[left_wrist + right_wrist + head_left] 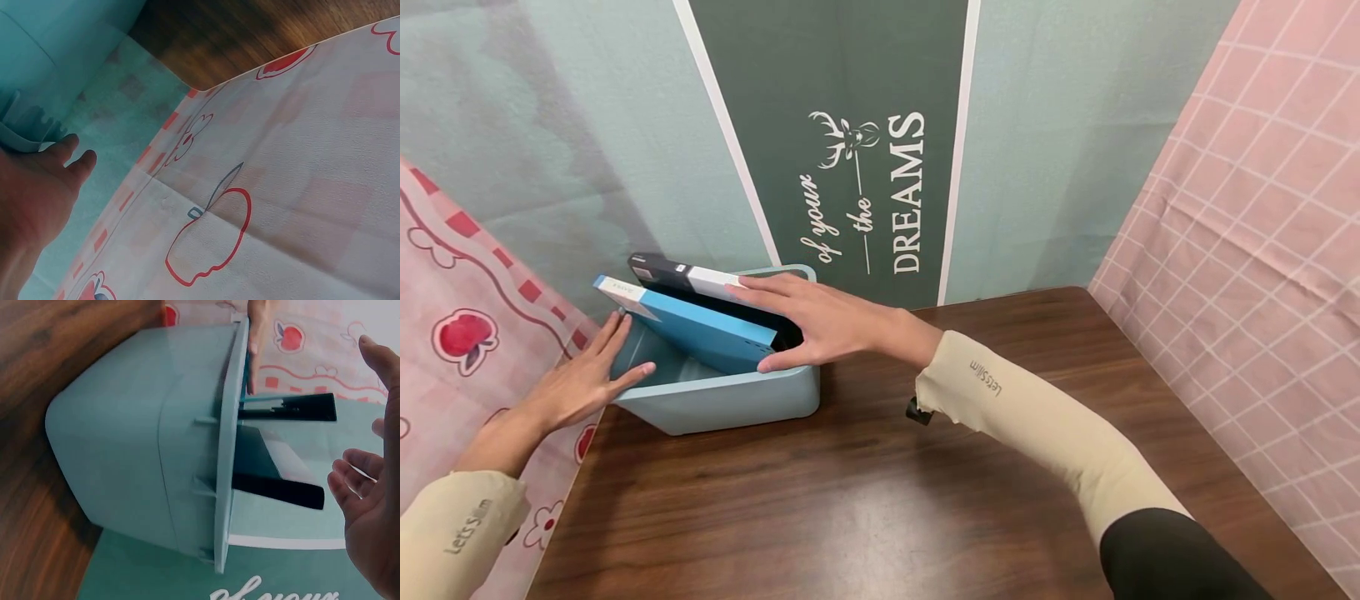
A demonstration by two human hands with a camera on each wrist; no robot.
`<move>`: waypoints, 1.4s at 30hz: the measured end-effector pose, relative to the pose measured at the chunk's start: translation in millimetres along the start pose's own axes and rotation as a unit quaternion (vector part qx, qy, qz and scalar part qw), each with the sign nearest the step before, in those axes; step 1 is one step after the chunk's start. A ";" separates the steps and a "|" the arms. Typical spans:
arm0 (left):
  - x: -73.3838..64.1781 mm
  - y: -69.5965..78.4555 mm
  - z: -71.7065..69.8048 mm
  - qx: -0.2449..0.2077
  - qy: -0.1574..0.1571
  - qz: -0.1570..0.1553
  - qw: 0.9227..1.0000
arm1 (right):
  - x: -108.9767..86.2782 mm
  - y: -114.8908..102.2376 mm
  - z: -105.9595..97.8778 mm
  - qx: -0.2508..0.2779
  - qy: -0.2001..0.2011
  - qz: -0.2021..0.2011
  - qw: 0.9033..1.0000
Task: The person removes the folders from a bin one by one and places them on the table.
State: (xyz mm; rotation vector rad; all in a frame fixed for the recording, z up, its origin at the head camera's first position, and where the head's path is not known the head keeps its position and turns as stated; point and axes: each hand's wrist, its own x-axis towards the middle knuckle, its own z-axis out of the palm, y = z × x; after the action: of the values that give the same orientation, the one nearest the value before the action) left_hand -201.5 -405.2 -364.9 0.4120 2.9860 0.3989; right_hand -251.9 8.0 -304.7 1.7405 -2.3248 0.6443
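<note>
A light blue plastic bin (737,404) stands on the table and holds two file binders. The blue binder (700,323) leans in it with its spine up. Behind that one is a black binder (658,271) with a white label. At the bin's left end my left hand (576,383) rests by the rim, fingers extended; the left wrist view shows it (37,194) beside the bin's end. My right hand (831,321) hovers over the right end with fingers spread. In the right wrist view a gap separates this hand (369,512) from the binders' ends.
The brown wooden table (850,500) extends right and forward of the bin. A small black object (917,411) shows beneath the right sleeve. Behind is a green cloth (1037,167) with lettering; pink cloths hang at the left (475,275) and right (1247,250).
</note>
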 end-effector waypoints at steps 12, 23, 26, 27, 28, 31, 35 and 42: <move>1.1 -0.3 -0.5 0.027 -0.008 -0.007 1.000 | 10.9 -4.8 28.1 0.026 -0.009 0.042 0.999; 3.6 -0.2 -1.5 0.031 -0.006 0.001 1.000 | 20.0 -0.2 49.3 0.072 0.024 0.094 0.993; 5.2 -1.3 -3.0 0.031 -0.009 0.002 0.999 | 20.8 1.2 53.6 0.097 0.036 0.107 0.989; 5.6 -1.5 -3.6 0.030 -0.011 0.002 0.999 | 21.2 1.6 54.8 0.109 0.042 0.109 0.987; 6.3 -1.8 -4.1 0.030 -0.012 0.001 0.999 | 21.6 1.6 55.8 0.119 0.049 0.109 0.986; 8.1 -1.4 -5.8 0.031 -0.017 -0.002 0.999 | 23.0 0.8 59.1 0.131 0.071 0.110 0.983; 9.8 -1.7 -6.2 0.040 -0.023 -0.007 0.999 | 25.3 -2.6 63.5 0.116 0.090 0.121 0.982; 10.2 -1.7 -4.7 0.038 -0.019 -0.011 0.999 | 26.1 -6.6 69.2 0.122 0.104 0.135 0.978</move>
State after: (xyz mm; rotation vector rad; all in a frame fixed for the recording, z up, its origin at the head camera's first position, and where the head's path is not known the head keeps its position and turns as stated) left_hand -212.4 -405.1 -361.4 0.3900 2.9732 0.2720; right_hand -245.2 -46.2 -354.9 1.3688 -2.4330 1.1425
